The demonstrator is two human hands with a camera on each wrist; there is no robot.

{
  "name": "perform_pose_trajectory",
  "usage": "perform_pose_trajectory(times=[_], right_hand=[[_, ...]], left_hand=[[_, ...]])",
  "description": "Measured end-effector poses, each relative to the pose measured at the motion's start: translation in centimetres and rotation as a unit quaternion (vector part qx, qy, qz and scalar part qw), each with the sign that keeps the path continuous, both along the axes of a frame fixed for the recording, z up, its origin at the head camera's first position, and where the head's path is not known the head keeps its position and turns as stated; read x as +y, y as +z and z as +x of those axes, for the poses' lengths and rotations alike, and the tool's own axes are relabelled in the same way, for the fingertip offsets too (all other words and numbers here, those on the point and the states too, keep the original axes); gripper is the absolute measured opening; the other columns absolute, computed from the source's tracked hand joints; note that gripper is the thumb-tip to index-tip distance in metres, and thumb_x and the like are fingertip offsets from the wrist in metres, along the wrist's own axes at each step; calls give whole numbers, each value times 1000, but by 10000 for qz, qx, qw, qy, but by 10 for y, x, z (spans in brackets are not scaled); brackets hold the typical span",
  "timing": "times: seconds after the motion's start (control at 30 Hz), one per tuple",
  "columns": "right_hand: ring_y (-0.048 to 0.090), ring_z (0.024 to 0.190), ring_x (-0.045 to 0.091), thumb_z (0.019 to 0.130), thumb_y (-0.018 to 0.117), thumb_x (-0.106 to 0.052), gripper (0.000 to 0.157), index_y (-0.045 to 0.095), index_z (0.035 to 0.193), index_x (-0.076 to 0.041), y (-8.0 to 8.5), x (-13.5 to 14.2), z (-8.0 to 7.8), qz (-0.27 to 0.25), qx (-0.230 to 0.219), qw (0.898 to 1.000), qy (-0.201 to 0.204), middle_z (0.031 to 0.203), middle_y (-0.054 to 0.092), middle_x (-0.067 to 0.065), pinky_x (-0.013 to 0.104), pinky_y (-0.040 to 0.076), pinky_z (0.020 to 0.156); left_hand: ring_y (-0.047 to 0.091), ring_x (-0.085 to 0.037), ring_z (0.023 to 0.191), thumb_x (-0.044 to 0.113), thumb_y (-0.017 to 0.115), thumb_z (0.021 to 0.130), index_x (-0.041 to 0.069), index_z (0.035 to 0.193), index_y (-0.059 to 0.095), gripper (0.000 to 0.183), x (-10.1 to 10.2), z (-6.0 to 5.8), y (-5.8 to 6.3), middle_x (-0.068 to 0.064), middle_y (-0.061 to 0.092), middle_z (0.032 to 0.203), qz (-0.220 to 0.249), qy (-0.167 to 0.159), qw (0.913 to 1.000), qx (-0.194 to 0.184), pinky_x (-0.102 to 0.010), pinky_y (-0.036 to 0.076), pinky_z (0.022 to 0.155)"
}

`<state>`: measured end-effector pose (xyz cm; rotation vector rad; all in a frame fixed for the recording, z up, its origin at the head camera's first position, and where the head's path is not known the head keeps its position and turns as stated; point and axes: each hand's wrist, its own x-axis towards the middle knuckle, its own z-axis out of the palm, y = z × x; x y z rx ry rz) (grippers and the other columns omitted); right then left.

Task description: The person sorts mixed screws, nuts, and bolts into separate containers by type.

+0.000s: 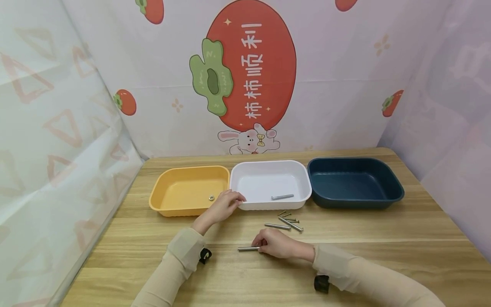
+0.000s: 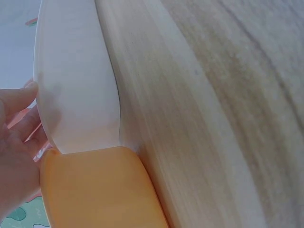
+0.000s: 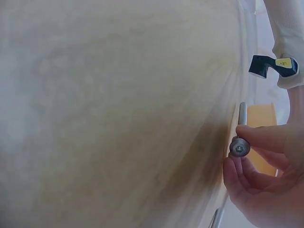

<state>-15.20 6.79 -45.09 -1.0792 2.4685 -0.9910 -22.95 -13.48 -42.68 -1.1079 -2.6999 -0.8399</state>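
Observation:
Between the thumb and fingers of my right hand [image 1: 278, 244] is a long silver bolt [image 1: 247, 248], held low over the table, its shank pointing left. The right wrist view shows the round socket head of the bolt [image 3: 240, 147] facing the camera. My left hand [image 1: 224, 205] is at the front left corner of the white tray [image 1: 276, 205], fingertips over the rim and partly hidden by it in the left wrist view; I see nothing held there. One silver bolt [image 1: 282, 197] lies inside this tray. A nut [image 1: 211, 198] sits in the yellow tray [image 1: 172, 211].
Several loose bolts and small screws [image 1: 290, 224] lie on the wooden table [image 1: 368, 243] in front of the white tray. A dark blue tray [image 1: 356, 204] stands at the right, side by side with the others. Behind the table hangs a printed cloth [image 1: 330, 106].

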Motion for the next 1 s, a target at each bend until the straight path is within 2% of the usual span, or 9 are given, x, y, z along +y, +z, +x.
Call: perform_pose_trajectory(times=[0.37, 0.73, 1.0], right_hand=[[48, 66, 2, 76, 65, 2, 13, 69, 87, -4, 4, 11, -5, -112, 349, 9993, -81, 71, 56, -3, 16, 41, 59], [48, 66, 2, 76, 64, 1, 12, 69, 87, -3, 12, 19, -6, -149, 393, 9991, -100, 71, 57, -4, 17, 42, 59], [50, 69, 5, 75, 64, 1, 15, 69, 89, -4, 19, 29, -10, -323, 278, 9988, -238, 75, 60, 2, 19, 43, 61]], left_hand=[[51, -18, 81, 3, 53, 86, 5, 91, 62, 10, 0, 0, 1, -6, 64, 88, -61, 23, 10000, -9, -37, 37, 79], [51, -18, 82, 4, 53, 86, 3, 92, 62, 11, 0, 0, 0, -6, 64, 88, -97, 92, 9998, -132, -38, 36, 82], [50, -18, 81, 4, 53, 86, 4, 92, 62, 11, 0, 0, -1, -6, 64, 87, -66, 95, 9998, -139, -37, 36, 80]])
